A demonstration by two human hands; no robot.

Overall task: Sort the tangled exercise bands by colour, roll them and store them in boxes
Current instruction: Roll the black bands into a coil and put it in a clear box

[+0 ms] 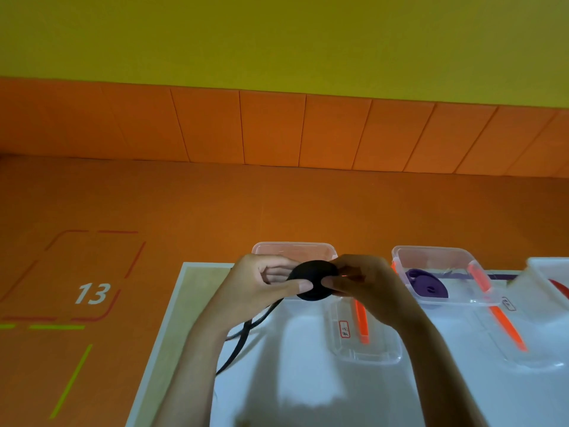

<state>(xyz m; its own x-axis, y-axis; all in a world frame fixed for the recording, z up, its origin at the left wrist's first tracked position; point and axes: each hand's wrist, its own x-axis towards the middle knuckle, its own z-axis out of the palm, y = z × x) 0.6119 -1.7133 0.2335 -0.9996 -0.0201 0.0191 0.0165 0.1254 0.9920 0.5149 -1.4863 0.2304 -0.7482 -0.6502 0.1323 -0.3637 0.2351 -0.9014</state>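
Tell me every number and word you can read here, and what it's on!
"13": white, on the orange floor.
Red-bordered label on the near clear lid: too blurred to read.
Dark-bordered label on the right-hand lid: too blurred to read.

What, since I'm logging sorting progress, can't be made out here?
Head view, the only one:
Far box: floor hidden by left hand, right hand and black band.
Lid label: too small to read.
Red item: cut off by right edge.
Black band's loose end: runs behind left forearm.
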